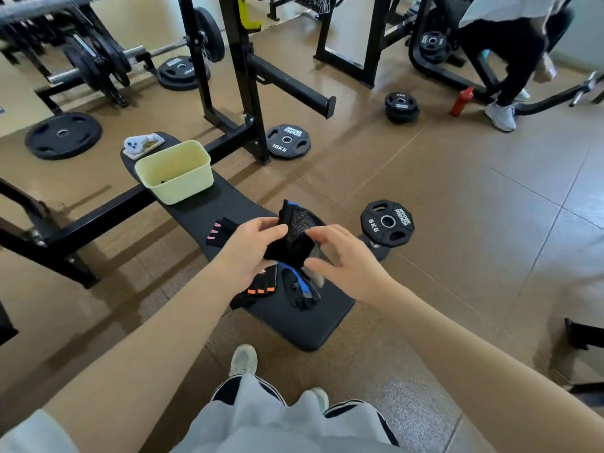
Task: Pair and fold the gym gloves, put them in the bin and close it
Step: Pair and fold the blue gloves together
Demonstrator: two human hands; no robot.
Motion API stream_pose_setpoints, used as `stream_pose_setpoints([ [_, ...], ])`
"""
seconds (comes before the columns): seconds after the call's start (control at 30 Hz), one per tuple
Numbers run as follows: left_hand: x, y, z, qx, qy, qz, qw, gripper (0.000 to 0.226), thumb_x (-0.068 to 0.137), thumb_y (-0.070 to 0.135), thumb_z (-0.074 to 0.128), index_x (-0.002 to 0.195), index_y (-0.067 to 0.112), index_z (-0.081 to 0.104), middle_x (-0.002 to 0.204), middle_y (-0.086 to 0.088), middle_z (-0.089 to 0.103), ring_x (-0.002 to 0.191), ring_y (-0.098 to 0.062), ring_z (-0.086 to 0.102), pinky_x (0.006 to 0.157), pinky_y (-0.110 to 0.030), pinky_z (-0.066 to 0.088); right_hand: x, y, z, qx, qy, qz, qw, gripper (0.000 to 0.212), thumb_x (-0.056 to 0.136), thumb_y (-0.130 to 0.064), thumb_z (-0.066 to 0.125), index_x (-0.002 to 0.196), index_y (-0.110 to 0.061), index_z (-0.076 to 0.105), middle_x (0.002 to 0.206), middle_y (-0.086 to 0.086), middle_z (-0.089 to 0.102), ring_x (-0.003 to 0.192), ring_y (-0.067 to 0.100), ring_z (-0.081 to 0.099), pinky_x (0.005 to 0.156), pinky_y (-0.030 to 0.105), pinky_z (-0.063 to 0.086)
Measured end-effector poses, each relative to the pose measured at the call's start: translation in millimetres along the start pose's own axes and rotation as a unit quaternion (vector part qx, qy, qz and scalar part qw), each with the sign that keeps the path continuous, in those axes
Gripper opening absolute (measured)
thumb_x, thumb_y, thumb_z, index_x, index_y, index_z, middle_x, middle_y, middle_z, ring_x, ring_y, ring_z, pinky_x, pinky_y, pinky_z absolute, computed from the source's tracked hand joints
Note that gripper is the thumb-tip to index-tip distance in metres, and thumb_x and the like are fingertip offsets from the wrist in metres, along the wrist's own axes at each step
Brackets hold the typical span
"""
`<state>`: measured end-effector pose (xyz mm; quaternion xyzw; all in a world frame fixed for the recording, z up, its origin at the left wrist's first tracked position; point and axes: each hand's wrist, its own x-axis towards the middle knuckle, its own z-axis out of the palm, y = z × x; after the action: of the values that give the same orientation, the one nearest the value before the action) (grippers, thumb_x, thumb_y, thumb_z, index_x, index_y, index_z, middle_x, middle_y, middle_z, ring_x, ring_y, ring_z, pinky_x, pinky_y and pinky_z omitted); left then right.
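Note:
My left hand grips a black gym glove with blue trim, held above the black bench pad. My right hand hovers just right of that glove, fingers loosely spread, fingertips close to its edge. Under my hands lie a second black and blue glove and a black glove with orange tabs. A black glove with pink tabs lies farther up the pad. The pale yellow-green bin stands open at the pad's far end, something small and dark in its bottom. I see no lid.
A phone in a light case lies behind the bin. Weight plates sit on the floor, a 5 kg stack close to the bench's right. Rack uprights rise behind. A person stands far right beside a red bottle.

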<state>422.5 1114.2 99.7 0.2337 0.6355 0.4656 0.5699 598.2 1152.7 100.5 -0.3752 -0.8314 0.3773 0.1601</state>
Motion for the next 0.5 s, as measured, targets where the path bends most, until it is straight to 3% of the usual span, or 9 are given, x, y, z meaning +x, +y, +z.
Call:
stream_pose_setpoints([
  [0.07,1,2,2,-0.004,-0.002,-0.003,1.0,0.022,0.091,0.013,0.052,0.112,0.01,0.058,0.099,-0.007,0.067,0.088,-0.018,0.065,0.068,-0.028,0.051,4,3,6,0.017,-0.026,0.038,0.999,0.052,0.084,-0.022,0.067,0.131,-0.018,0.046,0.115,0.002,0.056,0.106,0.012,0.051,0.088,0.018,0.035],
  [0.17,1,3,3,-0.023,0.01,-0.013,1.0,0.021,0.092,0.009,0.05,0.112,0.006,0.055,0.096,-0.009,0.065,0.083,-0.018,0.063,0.067,-0.028,0.051,8,3,7,0.02,0.024,0.045,0.998,0.026,0.081,-0.016,0.069,0.105,-0.014,0.061,0.09,-0.002,0.057,0.085,0.015,0.053,0.076,0.025,0.037],
  [0.27,2,1,6,-0.089,0.031,-0.044,0.995,0.031,0.092,0.004,0.049,0.122,0.002,0.046,0.098,-0.012,0.058,0.079,-0.017,0.06,0.063,-0.027,0.051,2,8,9,-0.088,0.123,-0.052,0.987,0.01,0.083,-0.013,0.061,0.091,-0.008,0.065,0.084,0.003,0.056,0.076,0.019,0.051,0.065,0.029,0.042],
  [0.33,1,-3,10,-0.124,0.055,-0.068,0.988,0.045,0.091,0.003,0.05,0.133,0.004,0.033,0.099,-0.011,0.053,0.077,-0.015,0.057,0.054,-0.025,0.054,-6,14,11,-0.178,0.128,-0.116,0.969,0.019,0.083,-0.015,0.052,0.094,-0.007,0.065,0.09,0.008,0.061,0.075,0.025,0.058,0.063,0.032,0.05],
  [0.4,1,-7,13,-0.137,0.066,-0.077,0.985,0.055,0.091,0.001,0.05,0.14,0.009,0.028,0.114,-0.013,0.052,0.079,-0.017,0.058,0.047,-0.023,0.054,-14,18,16,-0.211,0.061,-0.11,0.969,0.032,0.083,-0.022,0.051,0.109,-0.008,0.062,0.11,0.009,0.062,0.092,0.03,0.062,0.076,0.041,0.054],
  [0.5,0,-9,14,-0.12,0.06,-0.064,0.989,0.047,0.09,0.0,0.05,0.134,0.014,0.037,0.128,-0.017,0.051,0.088,-0.022,0.062,0.049,-0.023,0.054,-17,16,13,-0.084,0.033,-0.006,0.996,0.064,0.081,-0.038,0.064,0.136,-0.015,0.041,0.136,0.002,0.051,0.123,0.02,0.049,0.104,0.039,0.041],
])
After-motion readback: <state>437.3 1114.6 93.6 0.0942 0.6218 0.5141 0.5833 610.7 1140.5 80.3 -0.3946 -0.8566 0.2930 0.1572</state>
